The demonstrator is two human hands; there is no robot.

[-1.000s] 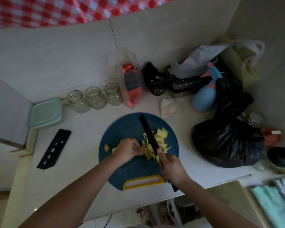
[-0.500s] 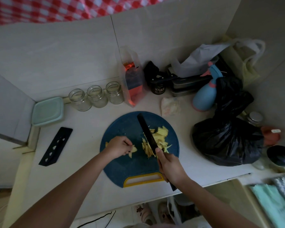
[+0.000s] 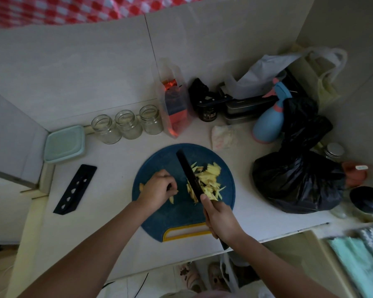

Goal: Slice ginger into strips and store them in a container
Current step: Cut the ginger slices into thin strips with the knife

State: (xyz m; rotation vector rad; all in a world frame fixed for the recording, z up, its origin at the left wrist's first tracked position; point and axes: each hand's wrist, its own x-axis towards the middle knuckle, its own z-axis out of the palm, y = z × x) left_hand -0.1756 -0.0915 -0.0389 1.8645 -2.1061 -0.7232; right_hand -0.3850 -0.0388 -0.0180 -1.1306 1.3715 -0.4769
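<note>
Both occupied: right hand (image 3: 221, 220) grips black flat-bladed knife (image 3: 188, 175); left hand (image 3: 157, 188) pinches stray yellow ginger piece (image 3: 172, 198), we judge, for slicing.

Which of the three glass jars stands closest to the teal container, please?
The left-end jar, right beside the teal container; the middle jar and right-end jar stand farther from it.

1. The left hand (image 3: 159, 188) and forearm, seen at 7 o'clock, are left bare.
2. The right hand (image 3: 221, 220) and forearm, at 5 o'clock, are likewise uncovered.
3. A blurred pale garment edge (image 3: 177, 294) is glimpsed at 6 o'clock.
</note>
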